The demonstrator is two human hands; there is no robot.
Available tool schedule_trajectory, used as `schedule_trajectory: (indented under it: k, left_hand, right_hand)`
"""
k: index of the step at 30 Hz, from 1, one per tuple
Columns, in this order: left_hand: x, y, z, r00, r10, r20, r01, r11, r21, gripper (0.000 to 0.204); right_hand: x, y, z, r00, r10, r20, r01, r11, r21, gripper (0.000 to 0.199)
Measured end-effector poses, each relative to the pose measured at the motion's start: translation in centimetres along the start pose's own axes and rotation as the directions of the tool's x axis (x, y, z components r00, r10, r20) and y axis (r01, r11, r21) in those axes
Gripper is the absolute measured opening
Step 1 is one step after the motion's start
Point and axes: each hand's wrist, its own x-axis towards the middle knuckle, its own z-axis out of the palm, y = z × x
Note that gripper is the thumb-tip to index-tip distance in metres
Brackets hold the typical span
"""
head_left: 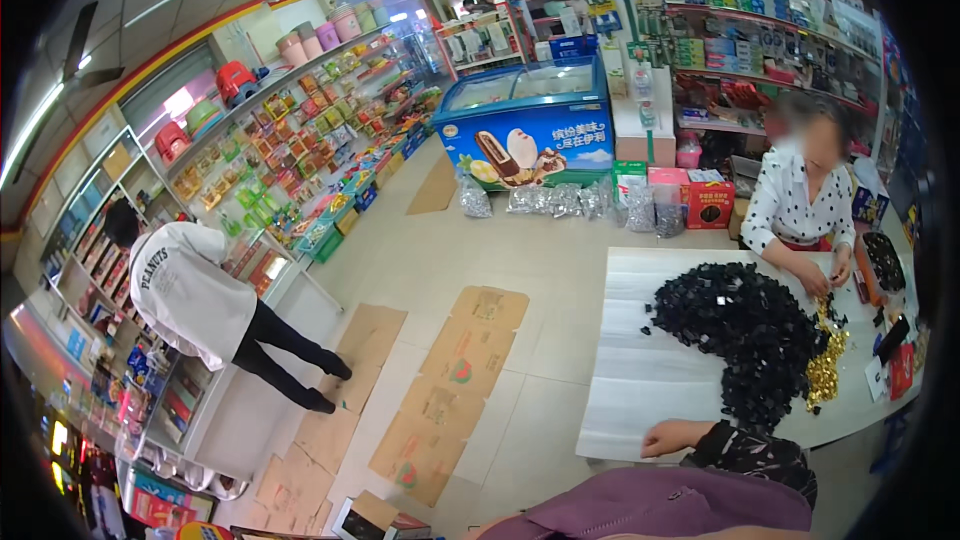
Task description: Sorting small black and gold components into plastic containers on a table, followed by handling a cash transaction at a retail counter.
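My right hand (678,437) reaches in from the lower edge in a dark floral sleeve (755,460), over the near edge of the white table (640,340). Its fingers look curled; their undersides are hidden, so I cannot make out whether anything is in them. Beyond it lies a large heap of small black shiny pieces (735,325), apart from the hand. A strip of gold pieces (826,355) lies along the heap's right side. My left hand does not show. Purple clothing (660,502) on my body fills the bottom.
Across the table a person in a dotted shirt (790,195) works with both hands near the gold pieces. A phone (891,338) lies at the table's right. Flattened cardboard (450,390) covers floor. Another person (195,280) stands at a left counter. A blue freezer (525,125) stands behind.
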Motion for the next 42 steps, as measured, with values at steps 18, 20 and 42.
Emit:
schedule_trajectory:
  k: [18,20,42]
  left_hand:
    - [-7.5,16.6,-24.2,0.871,0.411,0.269,-0.400,0.911,-0.098,0.043]
    - [-6.0,19.6,-26.8,0.763,0.525,0.376,-0.563,0.826,-0.010,0.043]
    - [12.1,36.9,-47.3,0.327,0.710,0.623,-0.930,0.359,0.079,0.023]
  right_hand:
    - [19.1,-14.1,-7.8,0.986,0.167,-0.025,-0.161,0.972,0.173,0.036]
    - [21.0,-13.7,-9.9,0.972,0.236,0.015,-0.235,0.958,0.163,0.036]
    - [50.3,-16.7,-35.5,0.968,-0.152,-0.198,0.163,0.986,0.044,0.036]
